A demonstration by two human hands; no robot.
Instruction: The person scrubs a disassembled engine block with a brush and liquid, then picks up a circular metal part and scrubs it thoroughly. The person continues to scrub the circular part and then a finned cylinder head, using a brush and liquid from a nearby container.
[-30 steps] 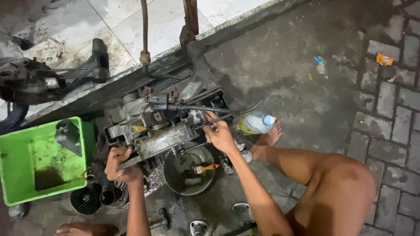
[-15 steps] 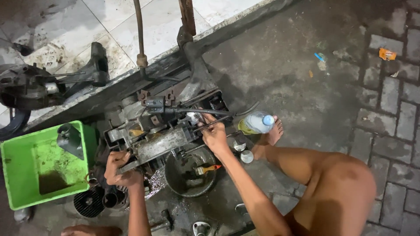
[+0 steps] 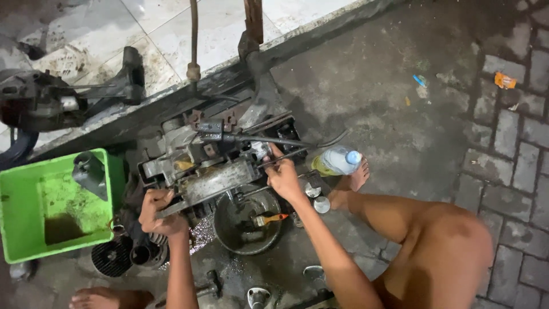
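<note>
Engine block (image 3: 211, 171) sits just right of the green tub (image 3: 34, 212), long axis running left-low to right-high. Left hand (image 3: 157, 212) fisted around a tool handle at the block's near-left corner; right hand (image 3: 283, 177) pinches a thin rod at its right end, both forearms reaching up from below

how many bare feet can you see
2: one foot beside the plastic bottle right of the engine, the other foot at the bottom left edge, partly cut off.

One head-worn camera looks steeply down, fairly near, at the engine (image 3: 211, 171) on the ground.
</note>
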